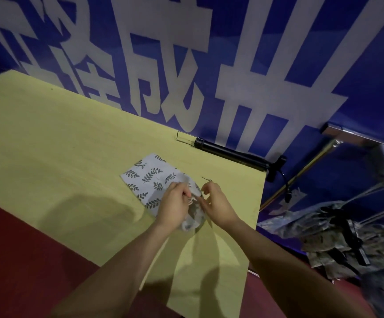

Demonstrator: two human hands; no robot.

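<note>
Cloth bag (149, 177): soft, light, best held at its mouth.
Left hand (175, 208): string (191, 200) is pinched.
Right hand (217, 206): mouth is pinched.

Yellow table (48, 138) against a blue wall (358, 72) with white lettering.

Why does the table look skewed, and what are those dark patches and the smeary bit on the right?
Head view: the wide-angle lens skews the table and blue banner; the arms cast soft shadows on the table; the camouflage fabric at the right edge is blurred; the leaf-print pouch, left hand and right hand look sharp.
</note>
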